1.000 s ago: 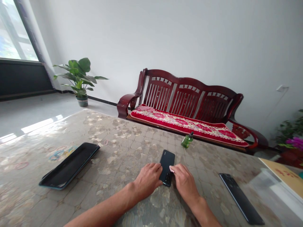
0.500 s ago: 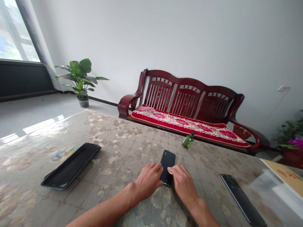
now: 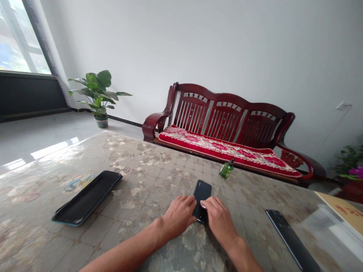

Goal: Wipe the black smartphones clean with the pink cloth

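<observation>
A dark smartphone (image 3: 203,187) lies on the table with its back facing up and its camera area near my right fingers. My left hand (image 3: 181,212) is closed along the phone's left edge, fingers together on its side and thumb near the lower end. Over the phone's lower right part, my right hand (image 3: 219,216) is closed in a pinch. A small whitish bit shows at its fingertips, too small to name. Beyond the phone stands a green bottle (image 3: 226,170) with a black top.
On the left lies a black tray (image 3: 87,196) beside several coloured rubber bands (image 3: 74,183). A dark, flat, long object (image 3: 292,240) and a tan box or folder (image 3: 342,209) are at right. A wooden bench (image 3: 221,113) stands behind the patterned table (image 3: 141,204).
The view has shifted slightly, so things appear a little further right. Both hands stay at the phone; my right fingertips have barely moved over its lower part.
</observation>
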Demonstrator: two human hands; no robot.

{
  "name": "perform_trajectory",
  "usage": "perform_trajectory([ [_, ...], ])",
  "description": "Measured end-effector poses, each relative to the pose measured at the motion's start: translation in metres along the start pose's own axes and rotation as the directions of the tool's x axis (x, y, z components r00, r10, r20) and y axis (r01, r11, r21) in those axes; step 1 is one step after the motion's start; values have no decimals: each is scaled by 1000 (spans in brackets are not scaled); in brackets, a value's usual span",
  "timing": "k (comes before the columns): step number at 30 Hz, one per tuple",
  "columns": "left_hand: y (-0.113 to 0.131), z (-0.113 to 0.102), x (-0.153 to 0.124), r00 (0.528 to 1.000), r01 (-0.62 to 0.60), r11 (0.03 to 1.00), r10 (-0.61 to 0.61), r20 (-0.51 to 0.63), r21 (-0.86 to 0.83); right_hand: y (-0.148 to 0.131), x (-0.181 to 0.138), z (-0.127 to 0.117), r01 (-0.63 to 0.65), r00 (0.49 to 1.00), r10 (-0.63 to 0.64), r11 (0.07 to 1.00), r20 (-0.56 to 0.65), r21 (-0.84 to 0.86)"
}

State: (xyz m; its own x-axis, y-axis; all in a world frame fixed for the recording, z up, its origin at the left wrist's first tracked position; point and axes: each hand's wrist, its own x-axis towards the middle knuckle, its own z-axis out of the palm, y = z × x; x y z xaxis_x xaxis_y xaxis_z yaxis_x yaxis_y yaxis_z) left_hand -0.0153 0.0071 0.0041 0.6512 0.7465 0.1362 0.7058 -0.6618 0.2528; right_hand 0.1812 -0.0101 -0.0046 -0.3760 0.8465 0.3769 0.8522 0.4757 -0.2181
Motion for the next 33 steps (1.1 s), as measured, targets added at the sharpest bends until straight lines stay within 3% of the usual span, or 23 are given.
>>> perform_trajectory([
  [3, -1, 1, 0, 1000, -7, 1000, 7, 1, 0, 2, -3, -1, 25, 1000, -25, 1000, -12, 4],
  [10, 2, -2, 0, 1000, 2, 1000, -3, 3, 10, 4, 24, 2, -88, 996, 87, 995, -30, -52],
  [18, 0, 0, 0, 1000, -5, 1000, 5, 2, 2, -1, 2, -5, -32, 999, 31, 999, 29, 10],
  [26, 2, -4, 0, 1000, 5, 1000, -6, 29, 16, 6, 29, 1, -100, 995, 100, 993, -10, -63],
  [33, 1, -3, 0, 1000, -11, 1000, 11, 15, 8, -2, 5, -6, -38, 999, 38, 999, 32, 7],
])
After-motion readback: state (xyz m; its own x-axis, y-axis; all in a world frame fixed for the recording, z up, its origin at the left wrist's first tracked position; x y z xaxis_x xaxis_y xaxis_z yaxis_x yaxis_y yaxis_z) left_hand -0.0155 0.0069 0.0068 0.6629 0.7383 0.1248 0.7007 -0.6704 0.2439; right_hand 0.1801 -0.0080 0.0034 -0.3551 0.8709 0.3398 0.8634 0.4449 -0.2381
